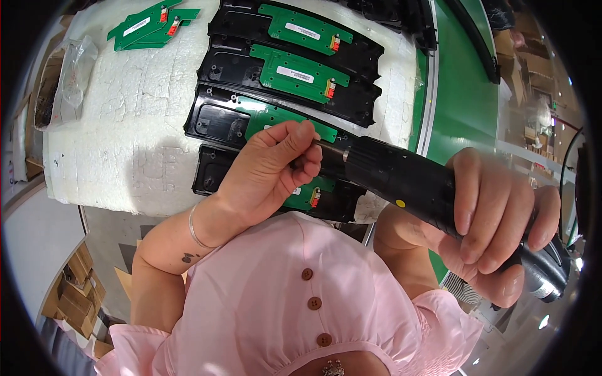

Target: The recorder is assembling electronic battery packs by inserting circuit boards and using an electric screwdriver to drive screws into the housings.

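Observation:
My right hand (495, 219) is wrapped round a black electric screwdriver (401, 175), whose shaft points left over the work. At the bit's tip, the thumb and fingers of my left hand (276, 156) are pinched together; whatever is between them is too small to make out. Beneath my hands lies a black plastic housing (219, 119) with a green circuit board (251, 113), partly covered by my left hand. Nearer to me is another black housing (210, 169), its green board (323, 183) half hidden by my wrist and fingers.
Farther away sit two more black housings (229, 66) with green boards (295, 74). Loose green boards (150, 28) lie at the far left of the white foam surface (144, 113). A plastic-lined box (72, 81) stands at left, and a green surface (464, 81) runs along the right.

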`<state>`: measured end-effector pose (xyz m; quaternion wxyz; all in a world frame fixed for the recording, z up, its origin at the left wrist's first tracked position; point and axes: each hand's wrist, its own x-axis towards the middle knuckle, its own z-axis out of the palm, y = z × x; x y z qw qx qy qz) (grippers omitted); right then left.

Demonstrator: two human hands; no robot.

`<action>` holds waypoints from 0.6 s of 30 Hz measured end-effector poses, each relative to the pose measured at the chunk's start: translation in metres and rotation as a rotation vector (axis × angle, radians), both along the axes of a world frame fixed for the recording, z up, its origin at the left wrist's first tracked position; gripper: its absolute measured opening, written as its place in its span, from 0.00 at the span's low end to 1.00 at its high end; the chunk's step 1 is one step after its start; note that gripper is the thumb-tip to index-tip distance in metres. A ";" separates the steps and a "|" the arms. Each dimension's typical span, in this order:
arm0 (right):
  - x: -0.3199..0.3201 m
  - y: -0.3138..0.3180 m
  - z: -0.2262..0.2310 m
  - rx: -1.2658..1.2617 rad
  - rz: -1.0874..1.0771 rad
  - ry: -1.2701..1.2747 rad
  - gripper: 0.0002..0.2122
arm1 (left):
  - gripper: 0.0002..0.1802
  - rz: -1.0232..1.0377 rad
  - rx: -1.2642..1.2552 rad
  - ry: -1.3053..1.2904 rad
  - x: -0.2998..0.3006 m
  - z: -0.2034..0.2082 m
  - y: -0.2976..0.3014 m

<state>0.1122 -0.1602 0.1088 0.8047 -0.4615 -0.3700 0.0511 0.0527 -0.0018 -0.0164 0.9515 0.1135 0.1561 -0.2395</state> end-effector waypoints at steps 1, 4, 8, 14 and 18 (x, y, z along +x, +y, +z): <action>0.001 -0.001 0.000 0.001 0.021 -0.015 0.13 | 0.11 0.010 -0.029 -0.071 0.000 -0.005 0.001; 0.003 0.007 -0.006 -0.027 -0.009 -0.027 0.13 | 0.17 0.016 -0.013 -0.113 0.003 0.014 -0.007; 0.028 0.012 -0.030 -0.065 -0.195 -0.039 0.15 | 0.23 -0.184 -0.054 0.199 0.008 0.030 -0.011; 0.047 0.024 -0.054 -0.168 -0.316 0.052 0.11 | 0.16 -0.180 0.115 -0.016 -0.001 0.012 0.002; 0.049 0.024 -0.056 -0.197 -0.350 0.046 0.11 | 0.12 -0.172 0.136 -0.065 -0.002 0.010 0.002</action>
